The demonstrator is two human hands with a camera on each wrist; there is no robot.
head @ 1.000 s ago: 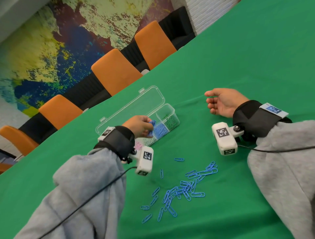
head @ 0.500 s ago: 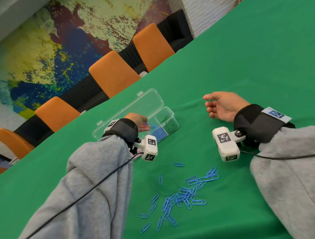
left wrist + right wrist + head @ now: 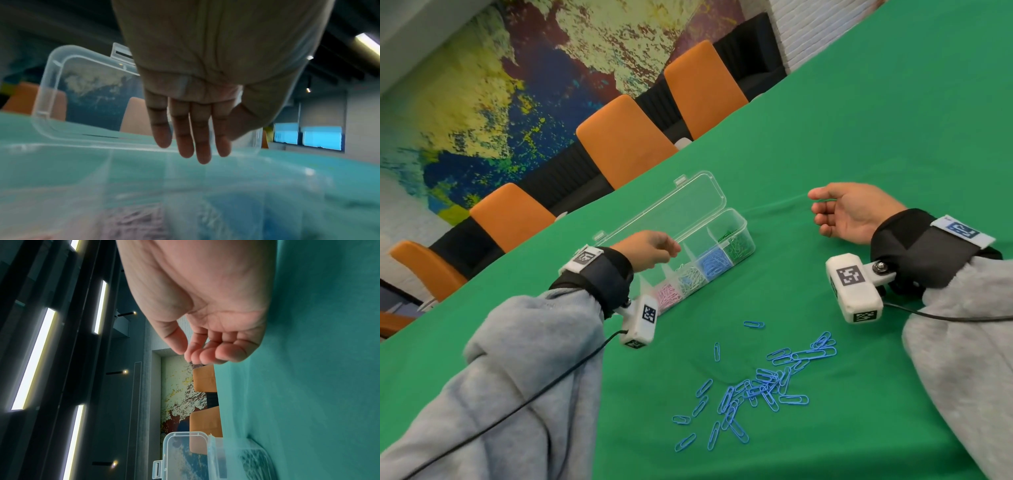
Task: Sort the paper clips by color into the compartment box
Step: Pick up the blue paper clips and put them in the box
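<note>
A clear compartment box (image 3: 745,229) stands open on the green table, its lid (image 3: 671,205) tipped back. Its compartments hold pink clips (image 3: 667,294), white clips (image 3: 690,278), blue clips (image 3: 714,263) and green clips (image 3: 738,245). My left hand (image 3: 673,250) hovers over the box's left half. In the left wrist view the left hand (image 3: 197,151) has straight fingers and holds nothing above the blurred box (image 3: 144,178). My right hand (image 3: 816,205) lies on its side on the table right of the box, with fingers (image 3: 207,353) loosely curled and empty. Several loose blue clips (image 3: 756,387) lie in front.
Orange chairs (image 3: 623,140) line the table's far edge under a painted wall. Cables run from both wrist cameras (image 3: 854,287) along my grey sleeves. Green cloth (image 3: 859,120) stretches behind and right of the box. The box's end (image 3: 236,456) shows in the right wrist view.
A second ago my left hand held blue clips over the blue compartment. Now it is empty with straight fingers and has drawn back to the left. The right hand stayed put.
</note>
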